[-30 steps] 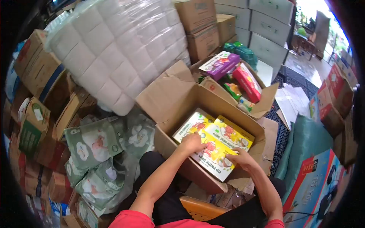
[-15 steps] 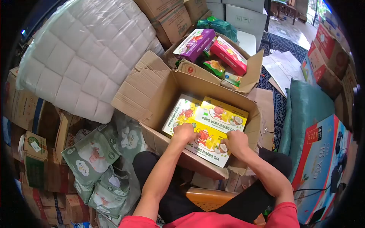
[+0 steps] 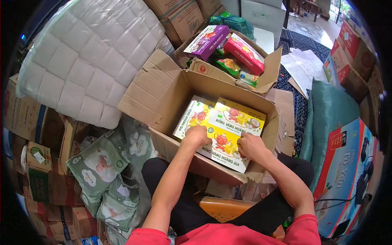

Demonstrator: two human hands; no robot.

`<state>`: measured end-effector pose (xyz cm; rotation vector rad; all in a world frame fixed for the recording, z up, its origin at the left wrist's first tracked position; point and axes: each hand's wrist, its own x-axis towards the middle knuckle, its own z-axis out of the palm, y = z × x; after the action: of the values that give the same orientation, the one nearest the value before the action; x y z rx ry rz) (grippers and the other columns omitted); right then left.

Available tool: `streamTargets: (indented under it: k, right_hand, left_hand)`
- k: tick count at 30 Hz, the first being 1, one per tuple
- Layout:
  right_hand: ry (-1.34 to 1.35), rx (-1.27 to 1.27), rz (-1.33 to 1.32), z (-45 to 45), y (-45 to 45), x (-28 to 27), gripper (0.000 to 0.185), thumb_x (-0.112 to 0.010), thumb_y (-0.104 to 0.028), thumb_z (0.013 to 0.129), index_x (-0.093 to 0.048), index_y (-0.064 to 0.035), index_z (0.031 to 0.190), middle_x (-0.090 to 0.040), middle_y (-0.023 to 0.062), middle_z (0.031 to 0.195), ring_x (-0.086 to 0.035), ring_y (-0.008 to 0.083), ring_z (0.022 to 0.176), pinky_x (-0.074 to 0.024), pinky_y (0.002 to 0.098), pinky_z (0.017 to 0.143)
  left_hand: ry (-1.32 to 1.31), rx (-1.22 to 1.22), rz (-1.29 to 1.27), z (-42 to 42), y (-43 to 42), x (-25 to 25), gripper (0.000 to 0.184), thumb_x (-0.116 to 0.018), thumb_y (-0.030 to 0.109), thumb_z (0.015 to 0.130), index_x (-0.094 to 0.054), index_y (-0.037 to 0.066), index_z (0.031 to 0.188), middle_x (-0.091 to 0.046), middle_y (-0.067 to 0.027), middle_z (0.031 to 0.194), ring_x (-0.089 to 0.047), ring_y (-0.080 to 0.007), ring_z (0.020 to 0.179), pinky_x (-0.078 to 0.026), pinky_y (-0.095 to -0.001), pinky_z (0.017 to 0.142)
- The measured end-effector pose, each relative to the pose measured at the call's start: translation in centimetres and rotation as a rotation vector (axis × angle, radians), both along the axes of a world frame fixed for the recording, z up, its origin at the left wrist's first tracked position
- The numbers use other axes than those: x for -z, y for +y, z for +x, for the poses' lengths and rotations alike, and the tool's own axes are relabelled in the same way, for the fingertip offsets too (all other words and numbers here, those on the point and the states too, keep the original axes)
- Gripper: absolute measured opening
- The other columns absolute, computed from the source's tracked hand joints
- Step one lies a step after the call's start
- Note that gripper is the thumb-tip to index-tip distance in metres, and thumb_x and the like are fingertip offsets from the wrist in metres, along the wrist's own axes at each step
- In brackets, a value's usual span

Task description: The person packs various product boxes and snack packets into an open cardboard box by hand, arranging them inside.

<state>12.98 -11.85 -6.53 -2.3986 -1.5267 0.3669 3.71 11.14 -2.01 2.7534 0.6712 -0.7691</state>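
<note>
An open cardboard carton (image 3: 163, 94) stands between my knees, holding yellow-and-white printed boxes. The front box (image 3: 222, 159) lies flat with a red teapot picture facing up. Behind it lies a matching box (image 3: 239, 116), and another box (image 3: 192, 116) is turned sideways along the left. My left hand (image 3: 197, 136) is closed at the left end of the front box, with its fingertips hidden. At that box's right end, my right hand (image 3: 250, 146) has its fingers curled against the edge.
Behind the carton, a second open carton holds a purple box (image 3: 207, 42), a red box (image 3: 244, 53) and small packets. Green-grey packs (image 3: 98, 165) lie at left below a large plastic-wrapped white bundle (image 3: 90, 61). A blue-and-red box (image 3: 343, 171) and green cushion-like bundle (image 3: 332, 118) flank me.
My right hand has shifted slightly left, further over the front box's edge. My left hand stays at the other end. The whole view has moved a little.
</note>
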Motion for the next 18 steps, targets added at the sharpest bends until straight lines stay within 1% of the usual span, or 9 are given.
streamTargets:
  k: [1, 4, 6, 10, 13, 14, 16, 17, 18]
  right_hand:
    - [0.003, 0.006, 0.015, 0.1, 0.0, -0.1, 0.017, -0.064, -0.015, 0.074, -0.066, 0.0003, 0.083, -0.063, 0.0168, 0.090, -0.065, 0.0337, 0.084, -0.0543, 0.0441, 0.071]
    - [0.011, 0.021, 0.020, 0.2, -0.1, -0.4, 0.017, -0.065, -0.012, 0.073, -0.066, 0.0020, 0.082, -0.062, 0.0175, 0.090, -0.065, 0.0334, 0.084, -0.0549, 0.0431, 0.069]
    - [0.009, 0.029, 0.018, 0.3, -0.2, -0.3, 0.016, -0.064, -0.011, 0.073, -0.066, 0.0021, 0.082, -0.062, 0.0179, 0.090, -0.065, 0.0332, 0.084, -0.0550, 0.0424, 0.069]
    - [-0.042, 0.000, -0.004, 0.2, 0.0, 0.3, 0.014, -0.062, -0.008, 0.074, -0.066, 0.0017, 0.083, -0.061, 0.0189, 0.093, -0.065, 0.0331, 0.085, -0.0554, 0.0417, 0.069]
    - [-0.042, 0.012, -0.036, -0.2, 0.2, 0.1, 0.016, -0.060, -0.010, 0.077, -0.065, 0.0021, 0.086, -0.061, 0.0196, 0.095, -0.065, 0.0344, 0.087, -0.0547, 0.0438, 0.071]
    - [-0.033, 0.027, -0.046, -0.2, 0.2, -0.1, 0.017, -0.060, -0.011, 0.078, -0.065, 0.0024, 0.087, -0.061, 0.0198, 0.096, -0.065, 0.0350, 0.088, -0.0542, 0.0448, 0.072]
    - [-0.037, 0.021, -0.041, -0.4, 0.3, 0.0, 0.017, -0.060, -0.010, 0.077, -0.065, 0.0022, 0.088, -0.061, 0.0200, 0.097, -0.065, 0.0350, 0.088, -0.0546, 0.0443, 0.071]
    - [-0.042, 0.024, -0.040, -0.3, 0.3, 0.0, 0.017, -0.061, -0.009, 0.076, -0.065, 0.0021, 0.088, -0.060, 0.0201, 0.098, -0.065, 0.0350, 0.088, -0.0547, 0.0441, 0.071]
    - [-0.072, 0.017, -0.049, -0.2, 0.3, -0.1, 0.017, -0.062, -0.008, 0.075, -0.065, 0.0016, 0.088, -0.060, 0.0197, 0.097, -0.065, 0.0339, 0.088, -0.0551, 0.0427, 0.070]
  left_hand:
    - [-0.012, 0.046, 0.001, -0.1, 0.0, -0.6, 0.049, -0.072, 0.041, 0.070, -0.070, -0.002, 0.094, -0.068, -0.0236, 0.095, -0.067, -0.0360, 0.090, -0.053, -0.0414, 0.082]
    - [0.020, 0.061, -0.110, 0.2, 0.1, -0.9, 0.053, -0.073, 0.044, 0.069, -0.071, -0.003, 0.092, -0.068, -0.0245, 0.091, -0.067, -0.0364, 0.088, -0.053, -0.0415, 0.081]
    - [-0.019, 0.026, -0.067, 0.1, 0.5, 0.9, 0.052, -0.073, 0.044, 0.069, -0.071, -0.003, 0.090, -0.068, -0.0244, 0.089, -0.067, -0.0366, 0.087, -0.053, -0.0415, 0.080]
    - [-0.039, 0.004, -0.029, 0.2, 0.4, 1.3, 0.050, -0.073, 0.042, 0.069, -0.071, -0.004, 0.089, -0.068, -0.0246, 0.089, -0.067, -0.0374, 0.087, -0.053, -0.0418, 0.081]
    - [-0.011, -0.113, -0.063, 0.8, 0.1, 0.7, 0.055, -0.074, 0.037, 0.070, -0.066, -0.004, 0.106, -0.066, -0.0267, 0.101, -0.065, -0.0377, 0.096, -0.051, -0.0411, 0.087]
    - [-0.121, -0.104, -0.058, 0.7, 0.3, 1.4, 0.059, -0.074, 0.036, 0.071, -0.062, -0.005, 0.112, -0.064, -0.0280, 0.106, -0.063, -0.0376, 0.100, -0.050, -0.0406, 0.089]
    - [-0.340, -0.079, -0.049, 0.7, 1.3, 2.9, 0.069, -0.074, 0.033, 0.071, -0.054, -0.007, 0.123, -0.060, -0.0305, 0.116, -0.060, -0.0376, 0.109, -0.047, -0.0395, 0.095]
    - [-0.352, -0.028, -0.178, 1.0, 1.7, 3.3, 0.083, -0.076, 0.035, 0.072, -0.042, -0.011, 0.131, -0.055, -0.0315, 0.124, -0.056, -0.0360, 0.117, -0.044, -0.0376, 0.099]
    - [-0.314, -0.005, -0.326, 1.5, 2.2, 3.6, 0.084, -0.077, 0.037, 0.071, -0.042, -0.012, 0.130, -0.056, -0.0307, 0.123, -0.057, -0.0352, 0.116, -0.044, -0.0373, 0.099]
